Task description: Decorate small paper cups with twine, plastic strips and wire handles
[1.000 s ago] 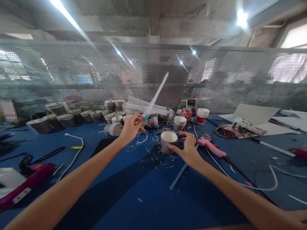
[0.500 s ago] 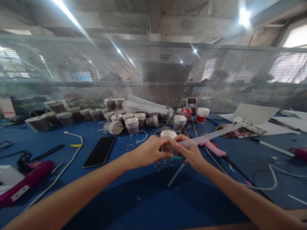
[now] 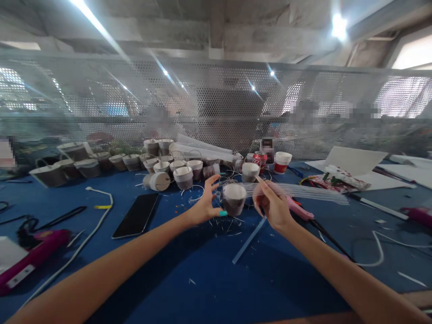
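Observation:
My left hand grips a small paper cup with a white rim and brown wrap, thumb low on its side and the other fingers spread behind it, just above the blue table. My right hand, close on the cup's right, is closed on one end of a long translucent white stick. The stick points right and is smeared by motion. Short white clippings litter the table under both hands.
Several similar cups cluster behind, with a red can and a red-and-white cup. A black phone lies left, a pink glue gun right, a magenta one far left. A pale stick, cables and a perforated screen are also here.
The white stick passed from my left hand to my right and now swings out to the right. My left hand took hold of the cup that my right hand held.

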Available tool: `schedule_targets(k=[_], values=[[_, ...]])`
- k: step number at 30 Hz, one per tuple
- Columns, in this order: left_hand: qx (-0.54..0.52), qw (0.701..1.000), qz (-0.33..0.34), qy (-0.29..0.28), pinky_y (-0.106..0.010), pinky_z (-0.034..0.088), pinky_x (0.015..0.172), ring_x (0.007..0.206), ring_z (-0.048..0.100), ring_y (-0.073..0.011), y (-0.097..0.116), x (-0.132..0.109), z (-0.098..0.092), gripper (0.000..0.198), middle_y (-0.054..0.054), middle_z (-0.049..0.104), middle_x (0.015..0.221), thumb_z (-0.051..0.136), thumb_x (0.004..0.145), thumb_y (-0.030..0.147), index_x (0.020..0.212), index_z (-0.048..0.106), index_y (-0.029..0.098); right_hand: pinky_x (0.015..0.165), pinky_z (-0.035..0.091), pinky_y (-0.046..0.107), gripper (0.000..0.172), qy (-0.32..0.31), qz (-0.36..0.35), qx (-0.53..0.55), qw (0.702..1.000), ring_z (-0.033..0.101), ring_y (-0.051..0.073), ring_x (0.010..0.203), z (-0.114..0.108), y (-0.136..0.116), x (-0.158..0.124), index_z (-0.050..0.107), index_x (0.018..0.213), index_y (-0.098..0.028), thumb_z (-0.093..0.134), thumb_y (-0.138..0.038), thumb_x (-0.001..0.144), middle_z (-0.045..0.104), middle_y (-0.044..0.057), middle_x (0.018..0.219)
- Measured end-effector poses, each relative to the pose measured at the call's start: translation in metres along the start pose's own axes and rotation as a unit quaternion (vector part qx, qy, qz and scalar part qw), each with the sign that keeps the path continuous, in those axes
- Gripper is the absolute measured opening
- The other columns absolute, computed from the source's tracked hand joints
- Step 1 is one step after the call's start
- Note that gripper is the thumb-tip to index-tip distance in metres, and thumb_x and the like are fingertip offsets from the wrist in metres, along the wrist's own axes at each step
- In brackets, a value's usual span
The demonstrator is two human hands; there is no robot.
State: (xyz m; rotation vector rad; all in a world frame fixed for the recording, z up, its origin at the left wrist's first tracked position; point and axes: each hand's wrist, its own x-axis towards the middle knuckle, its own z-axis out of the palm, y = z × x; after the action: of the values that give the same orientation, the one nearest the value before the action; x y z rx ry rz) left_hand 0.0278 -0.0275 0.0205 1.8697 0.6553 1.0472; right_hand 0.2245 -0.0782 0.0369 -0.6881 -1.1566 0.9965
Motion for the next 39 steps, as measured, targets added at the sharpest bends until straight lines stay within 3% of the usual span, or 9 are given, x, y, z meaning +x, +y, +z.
schedule_targets(k=[4,7,10,14,20,27,34,39], values=[[-0.027,0.998,-0.027,-0.054,-0.049,0.027,0.102,0.124,0.032,-0.0310,-0.008,-0.005,0.016,0.102,-0.018,0.031,0.132,0.079,0.050,0.032,0.129,0.014,0.022,0.027,0.033,0.018,0.023,0.013,-0.006,0.038,0.999,0.041,0.007,0.033,-0.002,0.000,0.003,0.043,0.071,-0.022,0.056,-0.040,0.077,0.045,-0.008,0.050],[-0.010,0.999,-0.033,-0.033,-0.049,0.033,0.099,0.117,0.043,-0.0271,-0.014,-0.004,0.023,0.088,-0.015,0.040,0.125,0.075,0.056,0.022,0.124,0.020,0.022,0.029,0.036,0.018,0.019,0.011,-0.003,0.046,0.999,0.044,0.008,0.037,-0.002,0.000,0.005,0.044,0.084,-0.026,0.057,-0.037,0.077,0.045,-0.009,0.052],[-0.015,1.000,-0.019,-0.010,-0.045,0.039,0.094,0.110,0.049,-0.0240,-0.021,-0.002,0.023,0.074,-0.012,0.043,0.122,0.071,0.061,0.018,0.118,0.025,0.023,0.029,0.035,0.018,0.026,0.008,0.004,0.044,0.999,0.046,0.009,0.040,-0.003,0.000,0.006,0.048,0.097,-0.026,0.057,-0.040,0.077,0.047,-0.008,0.054],[-0.033,0.999,-0.039,0.001,-0.041,0.043,0.089,0.102,0.053,-0.0208,-0.020,-0.001,0.020,0.073,-0.010,0.046,0.117,0.071,0.060,0.015,0.117,0.026,0.023,0.028,0.034,0.019,0.027,-0.003,0.036,0.038,0.999,0.044,0.008,0.038,-0.002,0.001,0.007,0.056,0.086,-0.020,0.059,-0.045,0.074,0.046,-0.006,0.051],[-0.123,0.988,-0.083,0.054,-0.035,0.047,0.080,0.094,0.055,-0.0167,-0.011,-0.003,0.018,0.076,-0.006,0.046,0.113,0.072,0.059,0.017,0.116,0.023,0.027,0.031,0.028,0.017,0.027,-0.015,0.084,0.059,0.995,0.037,0.005,0.035,-0.002,0.000,0.006,0.050,0.073,-0.022,0.073,-0.031,0.061,0.044,-0.009,0.046],[-0.154,0.984,-0.083,0.037,-0.033,0.043,0.084,0.099,0.052,-0.0191,-0.004,-0.005,0.015,0.057,-0.004,0.052,0.108,0.073,0.061,0.019,0.108,0.040,0.023,0.033,0.023,0.016,0.030,-0.026,0.147,0.146,0.978,0.025,0.003,0.040,-0.006,-0.005,0.008,0.048,0.069,-0.021,0.075,-0.026,0.058,0.038,-0.009,0.053],[-0.181,0.978,-0.099,-0.015,-0.035,0.043,0.085,0.100,0.053,-0.0206,-0.004,-0.007,0.014,0.063,-0.004,0.055,0.108,0.070,0.066,0.023,0.118,0.034,0.028,0.036,0.030,0.012,0.026,-0.004,0.198,0.175,0.964,0.043,0.003,0.051,-0.006,-0.004,0.008,0.060,0.072,-0.019,0.079,-0.027,0.055,0.046,-0.007,0.058],[-0.170,0.980,-0.092,-0.044,-0.035,0.043,0.086,0.102,0.053,-0.0206,-0.006,-0.008,0.015,0.055,-0.005,0.051,0.113,0.068,0.068,0.023,0.113,0.037,0.026,0.039,0.034,0.014,0.028,0.008,0.166,0.116,0.979,0.045,0.004,0.053,-0.012,0.006,0.011,0.064,0.079,-0.022,0.078,-0.027,0.056,0.054,-0.006,0.063]])
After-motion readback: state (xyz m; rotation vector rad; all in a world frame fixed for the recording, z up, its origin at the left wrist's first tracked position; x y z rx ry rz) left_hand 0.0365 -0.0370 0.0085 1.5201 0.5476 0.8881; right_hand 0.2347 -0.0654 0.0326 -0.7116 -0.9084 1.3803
